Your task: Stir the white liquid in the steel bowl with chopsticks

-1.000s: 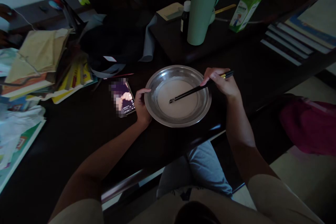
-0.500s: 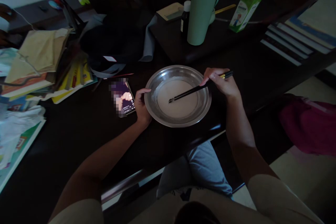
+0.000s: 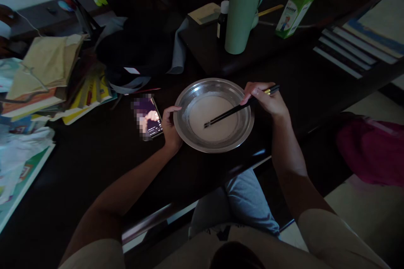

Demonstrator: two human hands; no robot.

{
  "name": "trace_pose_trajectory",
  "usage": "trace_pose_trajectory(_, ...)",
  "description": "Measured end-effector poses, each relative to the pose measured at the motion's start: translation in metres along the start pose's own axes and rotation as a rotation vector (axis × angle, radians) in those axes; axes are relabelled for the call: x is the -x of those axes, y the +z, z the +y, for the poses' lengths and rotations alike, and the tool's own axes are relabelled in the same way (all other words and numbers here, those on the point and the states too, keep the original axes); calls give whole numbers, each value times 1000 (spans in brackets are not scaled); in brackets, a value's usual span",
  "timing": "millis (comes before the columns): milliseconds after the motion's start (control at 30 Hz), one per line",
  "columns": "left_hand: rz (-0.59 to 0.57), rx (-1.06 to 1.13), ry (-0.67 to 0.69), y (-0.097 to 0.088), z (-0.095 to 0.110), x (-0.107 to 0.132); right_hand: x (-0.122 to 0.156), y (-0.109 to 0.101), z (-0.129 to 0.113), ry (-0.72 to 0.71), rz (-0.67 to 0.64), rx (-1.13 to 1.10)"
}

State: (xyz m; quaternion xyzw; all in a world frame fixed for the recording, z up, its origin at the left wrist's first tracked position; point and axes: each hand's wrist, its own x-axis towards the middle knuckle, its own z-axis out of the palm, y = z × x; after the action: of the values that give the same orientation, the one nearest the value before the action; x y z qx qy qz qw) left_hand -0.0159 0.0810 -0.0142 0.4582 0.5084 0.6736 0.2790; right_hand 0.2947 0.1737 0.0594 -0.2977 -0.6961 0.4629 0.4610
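Observation:
A wide metal bowl (image 3: 217,148) stands on the dark table, holding a pale, milky mixture (image 3: 208,111). My left hand (image 3: 172,128) grips the bowl's left side, thumb over the rim and the other fingers hidden beneath or behind it. In my right hand (image 3: 265,98), closed above the right rim, is a pair of black chopsticks (image 3: 229,113) with gold bands near their top ends. Their tips reach down to the mixture near the bowl's middle. Just left of my left hand lies a phone (image 3: 153,119) with its screen lit and partly blurred out.
Books and papers (image 3: 47,75) pile up at the left, beside a dark bag (image 3: 135,54). Behind the bowl stand a tall green flask (image 3: 244,12), a small dark bottle (image 3: 222,25) and a green-white carton (image 3: 290,14). Stacked books (image 3: 350,50) lie at the far right.
The chopstick tips have shifted slightly toward me and to the right within the mixture. My left hand and the bowl keep their place.

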Motion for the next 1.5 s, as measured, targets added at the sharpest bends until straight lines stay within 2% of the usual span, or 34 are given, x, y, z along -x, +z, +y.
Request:
trace_pose_trajectory(67, 3, 7, -14, 0, 0, 0, -1, 0, 1, 4, 54, 13)
trace_pose_trajectory(200, 5, 8, -21, 0, 0, 0, -3, -3, 5, 10, 259, -11)
trace_pose_trajectory(267, 2, 5, -22, 0, 0, 0, -2, -5, 6, 3, 299, -26)
trace_pose_trajectory(500, 1, 10, -40, 0, 1, 0, 1, -2, 0, 15, 39, 2)
trace_pose_trajectory(600, 3, 16, -42, 0, 1, 0, 0, -1, -1, 25, 56, 6)
trace_pose_trajectory(800, 9, 19, -51, -1, 2, -1, 0, -5, 1, 16, 184, -8)
trace_pose_trajectory(1033, 5, 43, -54, 0, 0, -1, -1, -1, -1, 3, 9, 52)
trace_pose_trajectory(1267, -11, 24, -30, -1, -1, -1, -1, -3, 2, -4, 271, 2)
trace_pose_trajectory(1333, -3, 15, -16, 0, 0, -1, 0, -4, 3, 0, 225, -22)
trace_pose_trajectory(1433, 14, -13, -1, 1, 2, -1, 1, -3, 1, 19, 51, -23)
trace_pose_trajectory(1500, 17, -20, 6, 1, 3, -1, 1, -1, -1, 12, -12, -10)
